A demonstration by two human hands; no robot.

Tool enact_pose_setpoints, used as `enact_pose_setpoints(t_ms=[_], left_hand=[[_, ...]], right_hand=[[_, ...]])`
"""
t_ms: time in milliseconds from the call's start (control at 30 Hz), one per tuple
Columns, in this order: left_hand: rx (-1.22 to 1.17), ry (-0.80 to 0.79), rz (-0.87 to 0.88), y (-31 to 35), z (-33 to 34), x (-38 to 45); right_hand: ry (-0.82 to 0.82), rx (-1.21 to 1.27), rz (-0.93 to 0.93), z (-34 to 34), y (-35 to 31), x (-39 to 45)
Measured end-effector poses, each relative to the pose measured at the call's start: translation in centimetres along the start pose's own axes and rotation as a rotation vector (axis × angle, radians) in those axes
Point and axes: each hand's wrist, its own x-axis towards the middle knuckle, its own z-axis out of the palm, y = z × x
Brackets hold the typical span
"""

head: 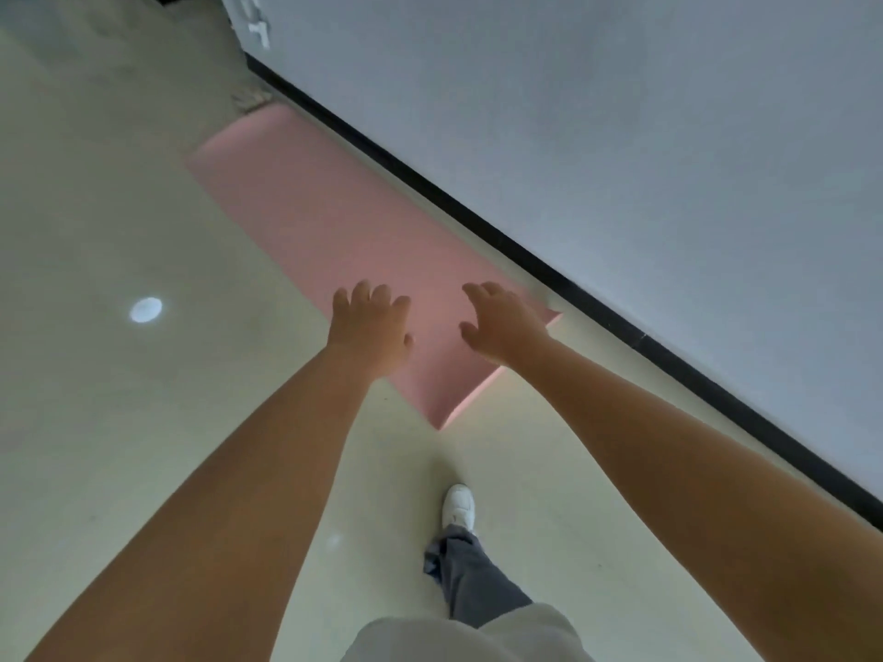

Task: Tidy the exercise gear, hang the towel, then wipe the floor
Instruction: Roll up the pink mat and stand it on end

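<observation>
Pink exercise mat lies flat along the wall, left hand and right hand spread, gripping nothing.

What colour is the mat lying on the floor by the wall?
Plain pink, with no pattern; the mat shows clearly in the head view.

pink mat, unrolled flat, along wall
</observation>
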Motion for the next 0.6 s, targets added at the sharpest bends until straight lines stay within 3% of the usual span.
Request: enact_pose_setpoints(t_ms=[233, 600], left_hand=[[0.061, -0.023, 0.006, -8.4, -2.3, 10.3], [0.133, -0.039, 0.220, -16.5, -6.0, 28.0]], right_hand=[[0.036, 0.025, 0.020, -2.8, -4.6, 14.0], [0.036, 0.072, 0.214, -6.8, -5.8, 29.4]])
